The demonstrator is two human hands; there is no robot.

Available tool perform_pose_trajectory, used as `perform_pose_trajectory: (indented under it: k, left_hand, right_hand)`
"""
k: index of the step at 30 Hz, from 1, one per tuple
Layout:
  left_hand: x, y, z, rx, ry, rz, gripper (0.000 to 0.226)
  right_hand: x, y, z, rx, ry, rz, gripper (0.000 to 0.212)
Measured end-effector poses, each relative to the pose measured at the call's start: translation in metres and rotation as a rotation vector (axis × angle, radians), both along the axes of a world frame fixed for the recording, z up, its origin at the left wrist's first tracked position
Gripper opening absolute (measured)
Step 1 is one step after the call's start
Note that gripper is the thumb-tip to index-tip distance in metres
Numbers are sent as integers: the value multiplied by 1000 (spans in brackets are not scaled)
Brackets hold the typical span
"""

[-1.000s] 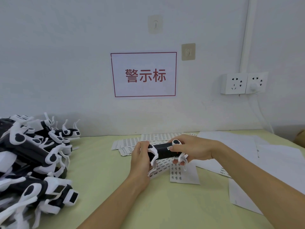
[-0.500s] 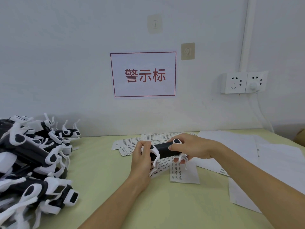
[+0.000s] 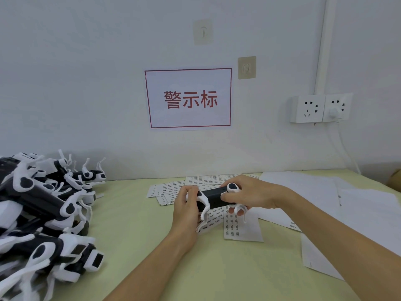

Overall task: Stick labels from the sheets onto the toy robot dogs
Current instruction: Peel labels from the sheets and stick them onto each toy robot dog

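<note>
A black-and-white toy robot dog (image 3: 213,197) is being held above the table (image 3: 138,231) between 2 hands, its dark body lying roughly level and its white legs hanging down beneath the fingers. The left end of the dog is being gripped by the left hand (image 3: 187,208), whose fingers are being curled round it with the back of the hand turned toward the camera. The right end is being gripped by the right hand (image 3: 252,195), the thumb being pressed against the dog's near side while the other fingers are being wrapped over the top and round the far side; 1 white joint with a dark spot is being shown just above that thumb. Whether a label is being pinched under the thumb cannot be told. Directly beneath and just beyond both hands, label sheets (image 3: 196,184) are being left spread in overlapping layers on the table, and 1 narrower label sheet (image 3: 240,227) is lying just below the right hand. Well to the left of the left hand, a pile of toy robot dogs (image 3: 43,209) is being kept heaped on the table. To the right of the right forearm, blank backing sheets (image 3: 358,205) are lying. A red-bordered sign (image 3: 188,98) is being displayed on the wall beyond the hands.
</note>
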State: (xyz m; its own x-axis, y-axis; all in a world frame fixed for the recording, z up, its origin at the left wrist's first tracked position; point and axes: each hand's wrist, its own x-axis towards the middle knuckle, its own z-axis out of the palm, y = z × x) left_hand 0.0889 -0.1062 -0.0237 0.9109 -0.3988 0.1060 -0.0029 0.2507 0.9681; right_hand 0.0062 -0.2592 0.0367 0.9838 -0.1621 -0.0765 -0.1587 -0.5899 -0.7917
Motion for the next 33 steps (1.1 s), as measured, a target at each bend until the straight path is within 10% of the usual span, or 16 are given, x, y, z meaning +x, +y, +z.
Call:
perform_pose_trajectory:
  k: [33]
  left_hand:
    - [2,-1,-1,-51,87,-61,16]
  right_hand:
    - [-7,-22,1,135,-68,87,30]
